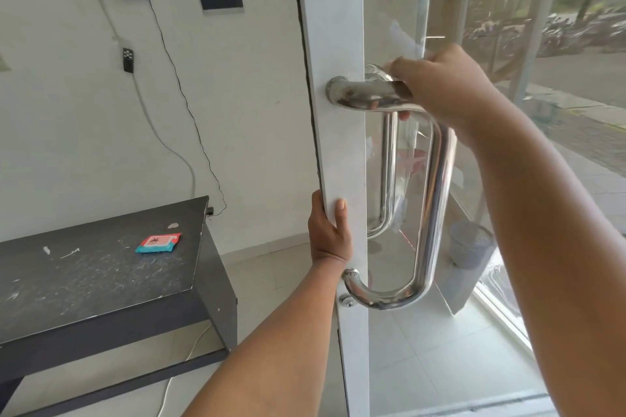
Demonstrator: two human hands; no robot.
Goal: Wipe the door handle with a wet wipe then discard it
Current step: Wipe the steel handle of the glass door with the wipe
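Two hands held the glass door (pixel 399 10): our left hand (pixel 330 234) gripped its white frame (pixel 333 27), our right hand (pixel 440 88) curled round the top bend of the steel door handle (pixel 437 179). A wipe pack (pixel 158 243) lay on the dark bench (pixel 84 281). We could not tell whether the blurred fingers covered a wet wipe.

Two hands at a glass door's steel pull handle.
The right hand (pixel 443 88) curls round the top bend of the door handle (pixel 437 186); the left hand (pixel 330 237) grips the edge of the white door frame (pixel 335 27) lower down. A wet wipe pack (pixel 157 243) lies on the dark counter (pixel 84 281) to the left.
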